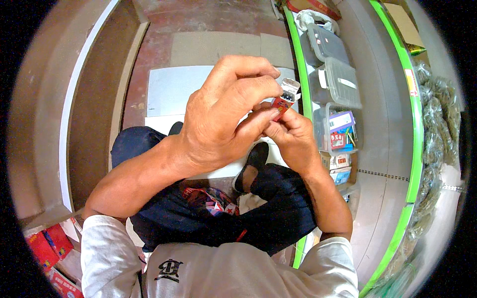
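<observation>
A small red box [281,105] with its top flap raised is held up in front of me; several dark tips show in its opening. My right hand [294,139] grips its lower part, thumb and fingers pinched together. From the left, my left hand [223,111] reaches over with bent fingers; its thumb presses on the box's side and the fingertips come close to the flap. Part of the box is hidden behind the fingers. Below, between my legs, lie colourful printed wrappers [213,202], partly in shadow.
To my right, a green-edged shelf [299,54] carries lidded clear plastic bins [342,82] and an open bin [325,130] with small packages. Farther right hang clear plastic-wrapped bundles [437,109]. A brown panel [94,109] stands at left; red packages [44,251] sit at lower left.
</observation>
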The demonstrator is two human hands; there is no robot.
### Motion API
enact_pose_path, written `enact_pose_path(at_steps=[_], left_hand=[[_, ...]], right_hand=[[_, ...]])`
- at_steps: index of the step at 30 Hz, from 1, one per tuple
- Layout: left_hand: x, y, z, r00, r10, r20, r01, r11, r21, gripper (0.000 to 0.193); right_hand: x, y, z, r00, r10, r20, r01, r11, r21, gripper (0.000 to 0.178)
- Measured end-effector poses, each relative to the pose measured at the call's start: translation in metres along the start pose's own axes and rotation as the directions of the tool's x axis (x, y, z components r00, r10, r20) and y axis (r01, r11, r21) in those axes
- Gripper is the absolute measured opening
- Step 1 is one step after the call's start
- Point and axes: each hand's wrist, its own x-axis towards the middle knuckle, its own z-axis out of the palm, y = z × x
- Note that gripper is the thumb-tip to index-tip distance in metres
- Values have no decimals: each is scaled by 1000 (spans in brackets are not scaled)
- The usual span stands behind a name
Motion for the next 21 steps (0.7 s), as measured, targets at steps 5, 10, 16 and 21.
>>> enact_pose_path(at_steps=[5, 10, 16, 21], left_hand=[[0, -4, 3, 999, 43, 34, -43, 999, 20, 40], [0, -5, 6, 998, 49, 34, -51, 998, 39, 40], [4, -2, 5, 997, 31, 68, -36, 996, 76, 39], [3, -7, 6, 995, 65, 79, -76, 988, 135, 36]], right_hand=[[0, -5, -4, 1000, -9, -10, 8, 997, -73, 20], [-1, -6, -8, 999, -32, -4, 32, 991, -134, 20], [-2, -2, -10, 1000, -15, -10, 14, 996, -91, 21], [-1, 5, -17, 999, -39, 4, 39, 999, -35, 23]])
